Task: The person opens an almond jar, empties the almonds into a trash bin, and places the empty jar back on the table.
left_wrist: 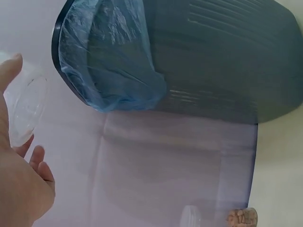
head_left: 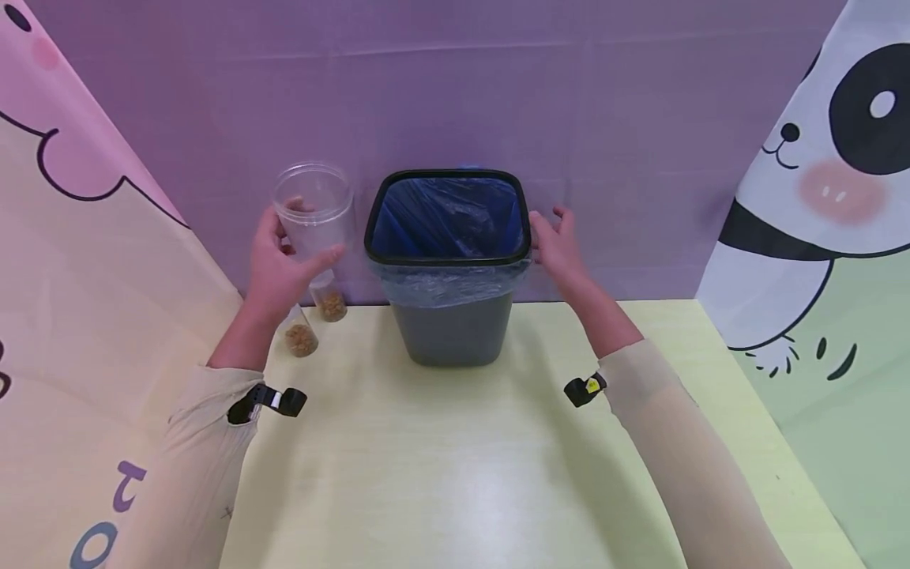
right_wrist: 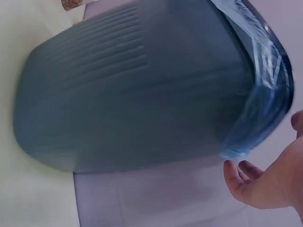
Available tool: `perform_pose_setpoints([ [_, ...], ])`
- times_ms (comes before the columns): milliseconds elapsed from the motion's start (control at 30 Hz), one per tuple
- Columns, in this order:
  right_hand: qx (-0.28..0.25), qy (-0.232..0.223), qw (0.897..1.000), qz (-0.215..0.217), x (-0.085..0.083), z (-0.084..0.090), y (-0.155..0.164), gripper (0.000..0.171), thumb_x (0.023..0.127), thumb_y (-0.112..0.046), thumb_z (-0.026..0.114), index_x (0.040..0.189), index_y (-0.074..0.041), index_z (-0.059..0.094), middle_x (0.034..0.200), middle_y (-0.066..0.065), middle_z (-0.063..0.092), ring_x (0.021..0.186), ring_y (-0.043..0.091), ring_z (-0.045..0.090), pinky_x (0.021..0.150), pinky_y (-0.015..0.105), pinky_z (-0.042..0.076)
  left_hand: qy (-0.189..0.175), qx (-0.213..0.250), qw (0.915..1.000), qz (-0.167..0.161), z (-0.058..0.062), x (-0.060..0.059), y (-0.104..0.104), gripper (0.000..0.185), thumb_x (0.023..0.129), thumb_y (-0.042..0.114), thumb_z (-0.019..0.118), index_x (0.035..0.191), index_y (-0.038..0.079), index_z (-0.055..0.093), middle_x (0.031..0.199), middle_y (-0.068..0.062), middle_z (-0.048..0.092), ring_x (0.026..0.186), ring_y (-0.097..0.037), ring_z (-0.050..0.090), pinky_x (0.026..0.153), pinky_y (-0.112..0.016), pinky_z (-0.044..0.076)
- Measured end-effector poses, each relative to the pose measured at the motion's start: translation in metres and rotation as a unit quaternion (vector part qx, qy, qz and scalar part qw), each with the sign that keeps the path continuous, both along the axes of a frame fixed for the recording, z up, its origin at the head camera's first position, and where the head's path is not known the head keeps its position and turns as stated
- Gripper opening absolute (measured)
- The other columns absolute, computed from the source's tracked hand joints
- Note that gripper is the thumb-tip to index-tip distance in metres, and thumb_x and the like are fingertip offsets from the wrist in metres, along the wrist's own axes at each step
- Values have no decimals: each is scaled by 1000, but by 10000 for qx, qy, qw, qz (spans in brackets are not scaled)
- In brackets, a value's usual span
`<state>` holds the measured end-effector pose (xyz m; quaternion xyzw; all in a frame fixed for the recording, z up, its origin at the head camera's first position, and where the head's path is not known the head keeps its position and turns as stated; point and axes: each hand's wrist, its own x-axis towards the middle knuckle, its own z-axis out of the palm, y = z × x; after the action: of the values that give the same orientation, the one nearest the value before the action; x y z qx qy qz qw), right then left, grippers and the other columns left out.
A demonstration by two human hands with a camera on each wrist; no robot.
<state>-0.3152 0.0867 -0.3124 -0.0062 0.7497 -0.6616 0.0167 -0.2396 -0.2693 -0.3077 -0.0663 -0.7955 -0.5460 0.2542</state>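
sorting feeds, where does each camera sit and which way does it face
Head: worn on the head, facing forward and down at bin and table; left hand, right hand and sleeves show.
Left wrist: worn there, facing the bin, rim toward picture left; left hand shows, holding a clear cup.
Right wrist: worn there, facing the bin, rim toward picture right; right hand shows.
Shared: both wrist views show the bin's blue bag.

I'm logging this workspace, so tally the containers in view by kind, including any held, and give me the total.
Grey bin: 1
Clear cup in the left hand: 1
Small containers with brown contents: 2
Total: 4
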Motion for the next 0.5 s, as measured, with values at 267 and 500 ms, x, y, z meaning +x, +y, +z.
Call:
perform_pose_setpoints([
  [267, 5, -226, 9995, 221, 33, 3, 38, 67, 102, -38, 44, 151, -10, 7, 149, 16, 37, 129, 33, 45, 107, 44, 35, -39, 267, 9990, -360, -23, -7, -12, 69, 79, 3, 78, 137, 8, 40, 134, -7, 50, 119, -19, 45, 94, -35, 38],
  [500, 67, -37, 9974, 721, 69, -11, 56, 65, 103, -32, 43, 151, -7, 6, 146, 18, 40, 127, 36, 46, 103, 42, 38, -303, -205, 9992, -160, -35, -9, -20, 69, 79, 9, 80, 134, 6, 40, 130, -5, 50, 116, -17, 45, 90, -35, 36],
])
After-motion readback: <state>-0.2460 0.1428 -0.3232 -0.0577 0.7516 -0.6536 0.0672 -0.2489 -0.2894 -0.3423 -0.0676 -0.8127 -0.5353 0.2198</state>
